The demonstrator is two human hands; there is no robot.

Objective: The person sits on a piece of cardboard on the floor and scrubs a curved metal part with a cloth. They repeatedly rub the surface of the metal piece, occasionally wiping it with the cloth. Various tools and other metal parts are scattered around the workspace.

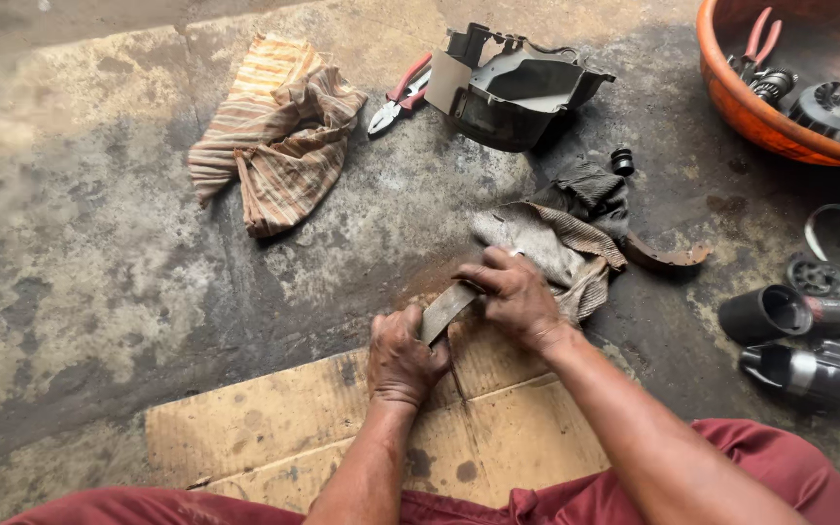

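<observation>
Curved brake shoe (pixel 447 309) gripped at both ends, just above the flattened cardboard sheet (pixel 274 428) near the bottom centre. Left hand (pixel 402 358) wrapped around the lower end, fingers curled shut on it; right hand (pixel 517 297) clamped over the upper end, fingers pressed together on top, thumb side hidden. Looks like the rubbing or cleaning stage of work on the lining, judging by the reddish dust on the concrete floor (pixel 80 253) under the piece; whether sandpaper or cloth sits under the right palm, cannot tell. Calls next for steady pressure along the curve and a firm hold at the lower end so the piece does not twist. Lying at one o'clock from the hands, touching the right knuckles, a grey rag (pixel 556 243), and just beyond it at three o'clock a second brake shoe (pixel 668 256). Further right, near the edge, dark cylindrical motor parts (pixel 794 340), partly cut off and hard to identify. At eleven o'clock, well apart, a striped cloth (pixel 279 126). At twelve o'clock, red-handled pliers (pixel 401 94) beside a black plastic housing (pixel 512 87). Far at two o'clock, an orange basin (pixel 751 112) holding more pliers and a finned round part, its rim cut by the frame.
</observation>
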